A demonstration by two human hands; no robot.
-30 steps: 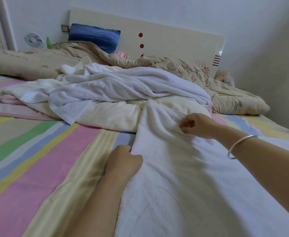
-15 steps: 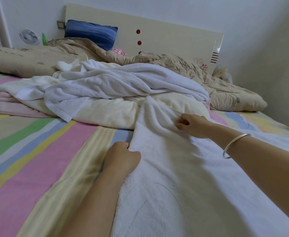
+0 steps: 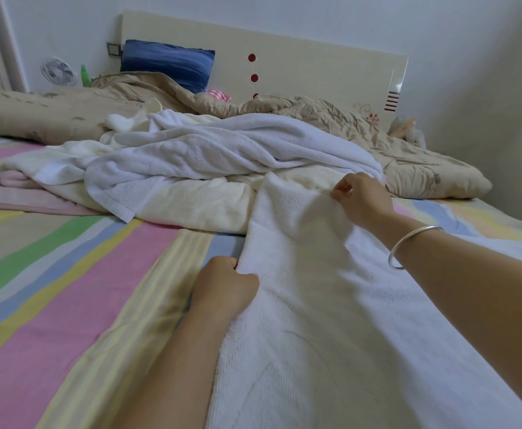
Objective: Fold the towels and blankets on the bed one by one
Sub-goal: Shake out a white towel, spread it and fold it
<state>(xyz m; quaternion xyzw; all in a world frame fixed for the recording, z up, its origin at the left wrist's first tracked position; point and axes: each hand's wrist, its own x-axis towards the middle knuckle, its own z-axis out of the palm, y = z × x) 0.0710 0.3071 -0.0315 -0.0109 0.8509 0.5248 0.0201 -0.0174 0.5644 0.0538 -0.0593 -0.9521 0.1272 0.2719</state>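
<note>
White terry towel (image 3: 315, 320) lies spread lengthwise over the near right part of the striped sheet (image 3: 67, 289), its far end running up against the heap of linen in the middle of the bed.

Left hand (image 3: 225, 284): fingers curled round the towel's left edge, gripping it.

Right hand (image 3: 361, 199): further up the same towel, pinching a raised fold between thumb and fingertips. A silver bangle (image 3: 408, 246) sits on that wrist.

Heap, unfolded: a second white towel (image 3: 207, 156) lies crumpled on top of a cream blanket (image 3: 197, 202). A pink cloth (image 3: 21, 193) lies flat at the heap's left end, partly under the cream blanket.

Behind the heap, a beige quilt (image 3: 408, 156) stretches across the width of the bed. A blue pillow (image 3: 166, 61) leans against the cream headboard (image 3: 315, 66). Beside the headboard, to the left, stand a small white fan (image 3: 57, 71) and a green bottle (image 3: 84, 76).
</note>
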